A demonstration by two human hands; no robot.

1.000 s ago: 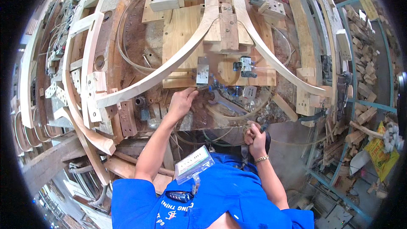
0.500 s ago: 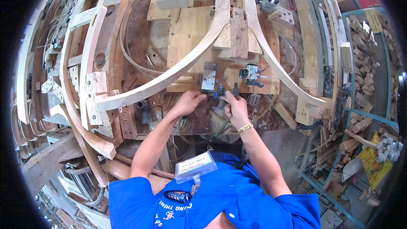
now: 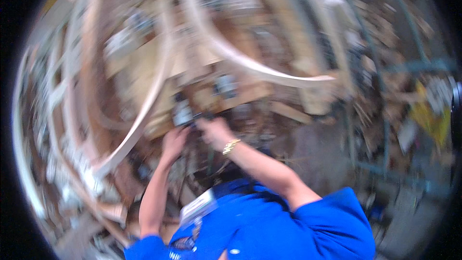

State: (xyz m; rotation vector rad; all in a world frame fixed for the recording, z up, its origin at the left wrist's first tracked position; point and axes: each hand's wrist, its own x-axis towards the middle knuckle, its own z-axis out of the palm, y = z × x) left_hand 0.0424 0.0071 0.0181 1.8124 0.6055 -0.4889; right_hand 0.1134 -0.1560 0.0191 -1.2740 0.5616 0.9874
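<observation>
White letters (image 3: pixel 176 255) show on the blue shirt (image 3: pixel 269 224), while the badge (image 3: pixel 197 208) seems too blurred to read.

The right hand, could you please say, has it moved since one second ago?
Yes: the right hand has moved forward and left, nearer the wooden board.

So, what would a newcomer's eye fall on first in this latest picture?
Most likely the bright blue short-sleeved shirt across the bottom. Above it, two long, curved, pale wooden strips fan out, one toward each side. Left of centre, the bare left hand and right hand are close together by a small, pale, blurred block, with a gold-coloured bracelet on the right wrist.
</observation>
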